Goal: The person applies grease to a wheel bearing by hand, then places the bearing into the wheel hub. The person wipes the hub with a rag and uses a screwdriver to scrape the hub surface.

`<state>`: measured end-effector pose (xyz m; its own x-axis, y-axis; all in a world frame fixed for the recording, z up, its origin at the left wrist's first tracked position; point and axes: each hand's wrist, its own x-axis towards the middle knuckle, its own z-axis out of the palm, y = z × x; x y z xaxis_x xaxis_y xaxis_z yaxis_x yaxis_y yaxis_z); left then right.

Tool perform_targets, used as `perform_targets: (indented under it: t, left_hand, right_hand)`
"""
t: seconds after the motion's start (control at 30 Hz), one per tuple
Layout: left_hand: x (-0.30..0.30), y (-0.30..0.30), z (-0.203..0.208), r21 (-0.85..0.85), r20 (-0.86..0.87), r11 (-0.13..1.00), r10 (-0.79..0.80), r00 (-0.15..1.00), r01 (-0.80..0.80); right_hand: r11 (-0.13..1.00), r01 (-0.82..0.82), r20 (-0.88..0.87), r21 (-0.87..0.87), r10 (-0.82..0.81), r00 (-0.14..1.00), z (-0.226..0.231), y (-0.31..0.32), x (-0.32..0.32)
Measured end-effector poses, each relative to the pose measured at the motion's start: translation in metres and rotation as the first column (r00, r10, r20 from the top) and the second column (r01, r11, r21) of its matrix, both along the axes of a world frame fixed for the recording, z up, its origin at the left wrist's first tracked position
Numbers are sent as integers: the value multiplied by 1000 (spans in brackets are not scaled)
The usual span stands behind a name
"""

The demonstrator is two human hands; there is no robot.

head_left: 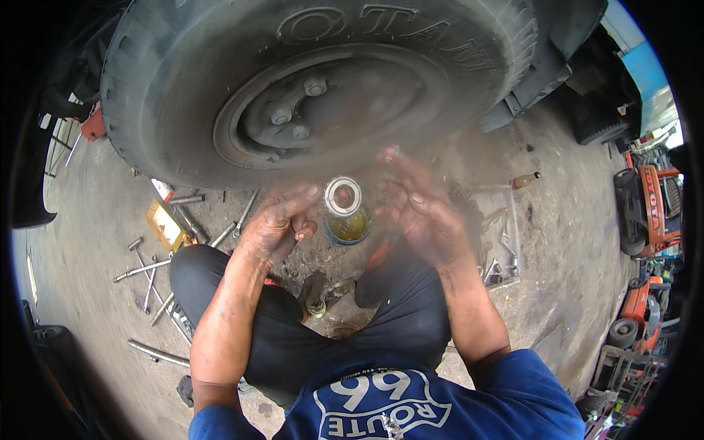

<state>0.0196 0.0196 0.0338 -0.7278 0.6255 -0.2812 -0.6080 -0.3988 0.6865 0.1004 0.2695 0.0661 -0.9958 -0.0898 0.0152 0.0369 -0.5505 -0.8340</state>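
A silver ring-shaped bearing is held up in front of me, with my left hand closed at its left edge. The fingertips behind the ring are hidden. Just beneath it, a round tub of yellow-green grease sits between my knees. To the right of both, my right hand is raised with its fingers apart and nothing visible in it; it is slightly smeared by motion. Both hands look dark with grime.
A large tyre with a bolted wheel stands close ahead. Wrenches and bars lie on the floor at left, near a yellow container. A tray of tools and a small bottle are at right. Orange forklifts stand farther right.
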Motion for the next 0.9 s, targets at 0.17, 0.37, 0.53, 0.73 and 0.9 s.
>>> perform_targets:
  t: [0.17, 0.37, 0.53, 0.73, 0.9]
  left_hand:
    - [0, 4, -5, -46, -47, 999, 23, 999, -25]
    - [2, 7, -11, -35, -80, 999, 35, 996, -38]
    - [3, 8, -11, -44, -50, 997, 58, 997, -60]
    - [4, 10, -10, -75, -30, 993, 92, 995, -94]
    - [4, 8, -9, -119, -31, 986, 110, 993, -113]
  right_hand:
    - [931, -186, 114, -314, 231, 966, 5, -9, 0]
    - [982, -185, 221, -47, 190, 957, 2, -38, -1]
    - [977, -208, 248, 48, 190, 950, 4, -49, -3]
    - [929, -235, 260, 286, 161, 952, 4, -56, -1]
    - [754, -141, 109, 642, 92, 990, 7, -58, 4]
